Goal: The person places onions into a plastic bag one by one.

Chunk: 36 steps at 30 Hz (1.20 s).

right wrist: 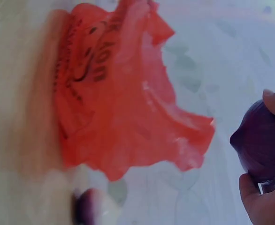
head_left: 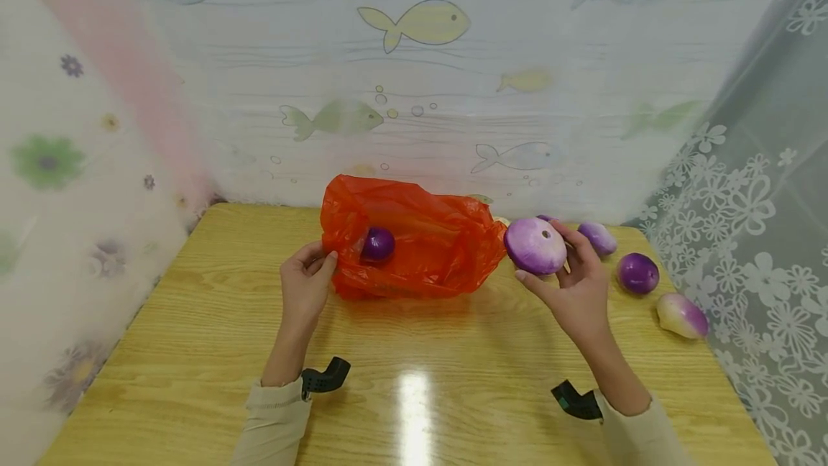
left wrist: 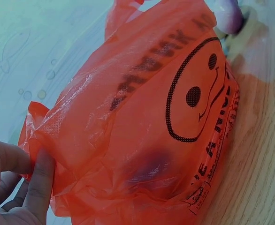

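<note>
the yellow wood-grain table (head_left: pixel 479 372) is extending below both hands. the thin red plastic bag (head_left: pixel 430 239) is standing open on it, room for moving lying in front. the left hand (head_left: pixel 305 286) is pinching its left rim, seemingly for keeping the mouth wide. the right hand (head_left: pixel 582 293), thumb and fingers spread around, is gripping the flattened purple-white onion (head_left: pixel 533 247) apart from the bag's right edge. the smaller dark-purple round onion (head_left: pixel 379 244) is resting inside.
</note>
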{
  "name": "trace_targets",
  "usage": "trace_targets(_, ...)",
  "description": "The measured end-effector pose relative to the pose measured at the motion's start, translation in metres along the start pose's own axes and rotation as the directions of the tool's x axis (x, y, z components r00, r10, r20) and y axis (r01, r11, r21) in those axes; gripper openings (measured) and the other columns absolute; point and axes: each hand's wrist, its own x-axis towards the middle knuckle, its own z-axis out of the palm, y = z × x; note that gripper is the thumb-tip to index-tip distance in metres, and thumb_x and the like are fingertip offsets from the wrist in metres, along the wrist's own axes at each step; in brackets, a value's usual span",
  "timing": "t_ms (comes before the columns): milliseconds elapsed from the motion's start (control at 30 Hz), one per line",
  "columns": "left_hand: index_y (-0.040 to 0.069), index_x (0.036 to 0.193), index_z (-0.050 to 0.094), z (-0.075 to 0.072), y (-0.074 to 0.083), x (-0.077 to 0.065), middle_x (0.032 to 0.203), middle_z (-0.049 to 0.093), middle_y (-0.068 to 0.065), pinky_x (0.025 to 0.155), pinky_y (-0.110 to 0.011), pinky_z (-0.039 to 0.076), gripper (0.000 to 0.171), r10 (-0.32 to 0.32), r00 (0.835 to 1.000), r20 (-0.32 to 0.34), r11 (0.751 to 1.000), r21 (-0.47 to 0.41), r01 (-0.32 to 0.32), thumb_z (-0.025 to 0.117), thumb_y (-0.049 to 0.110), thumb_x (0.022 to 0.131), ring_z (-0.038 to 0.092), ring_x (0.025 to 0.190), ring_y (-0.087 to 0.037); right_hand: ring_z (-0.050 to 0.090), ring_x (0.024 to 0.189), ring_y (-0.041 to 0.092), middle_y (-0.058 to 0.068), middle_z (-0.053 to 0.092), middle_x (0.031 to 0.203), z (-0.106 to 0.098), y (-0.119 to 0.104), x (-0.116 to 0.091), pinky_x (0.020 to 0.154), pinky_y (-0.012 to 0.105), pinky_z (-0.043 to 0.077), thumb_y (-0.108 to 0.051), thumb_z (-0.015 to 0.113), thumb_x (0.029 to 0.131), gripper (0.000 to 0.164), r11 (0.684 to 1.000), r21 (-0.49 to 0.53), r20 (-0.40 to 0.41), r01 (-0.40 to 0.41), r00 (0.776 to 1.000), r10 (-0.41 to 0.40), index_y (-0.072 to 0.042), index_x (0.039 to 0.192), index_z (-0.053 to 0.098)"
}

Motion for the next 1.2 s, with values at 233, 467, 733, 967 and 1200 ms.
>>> trace_targets(233, -0.008, 0.123, 0.064, -0.001, 0.001, -0.001, 0.117, 0.063, -0.023, 0.081, -0.017, 0.058, 0.025, -0.005, 1.000, -0.001, 1.000, -0.002, 0.005, 0.061, 0.000, 0.099, 0.069, 0.090, -0.004, 0.056, 0.125, 0.028, 0.016, 0.055, 0.139, 0.032, -0.020, 0.026, 0.104, 0.026, 0.051, 0.032, 0.072, 0.067, 0.082, 0.985, 0.123, 0.053, 0.121, 0.990, -0.128, 0.007, 0.142, 0.049)
trace_targets(467, -0.008, 0.123, 0.064, -0.002, 0.004, 0.001, 0.118, 0.063, -0.023, 0.081, -0.017, 0.058, 0.025, -0.004, 1.000, 0.001, 1.000, 0.006, 0.004, 0.061, 0.001, 0.100, 0.068, 0.090, -0.004, 0.055, 0.126, 0.031, 0.015, 0.055, 0.140, 0.062, -0.034, 0.048, 0.103, 0.030, 0.052, 0.027, 0.076, 0.068, 0.080, 0.983, 0.132, 0.164, 0.124, 0.976, -0.145, 0.002, 0.141, 0.052)
trace_targets(733, -0.008, 0.124, 0.064, -0.001, 0.006, 0.002, 0.118, 0.062, -0.023, 0.081, -0.017, 0.058, 0.026, -0.008, 1.000, 0.010, 1.000, -0.015, 0.008, 0.060, 0.000, 0.100, 0.069, 0.090, -0.004, 0.055, 0.127, 0.025, 0.008, 0.053, 0.142, 0.091, -0.034, 0.085, 0.107, 0.036, 0.051, 0.004, 0.087, 0.075, 0.079, 0.998, -0.068, 0.481, -0.008, 0.876, 0.040, -0.007, 0.145, 0.051)
trace_targets(967, -0.008, 0.124, 0.064, -0.001, 0.003, 0.001, 0.118, 0.062, -0.024, 0.082, -0.017, 0.058, 0.026, -0.001, 1.000, 0.013, 1.000, -0.016, 0.001, 0.060, -0.001, 0.099, 0.069, 0.091, -0.003, 0.057, 0.125, 0.026, 0.008, 0.053, 0.143, 0.106, 0.003, 0.104, 0.106, 0.036, 0.051, 0.002, 0.085, 0.079, 0.073, 0.989, -0.138, 0.598, -0.059, 0.790, 0.130, -0.008, 0.144, 0.052)
trace_targets(1200, -0.008, 0.124, 0.064, -0.001, 0.003, 0.001, 0.119, 0.063, -0.024, 0.081, -0.018, 0.059, 0.026, -0.002, 1.000, 0.014, 1.000, -0.016, 0.002, 0.060, 0.000, 0.099, 0.069, 0.091, -0.003, 0.056, 0.127, 0.027, 0.009, 0.053, 0.143, 0.106, 0.042, 0.113, 0.106, 0.043, 0.052, -0.001, 0.084, 0.080, 0.076, 0.962, -0.261, 0.704, -0.074, 0.668, 0.242, -0.005, 0.147, 0.049)
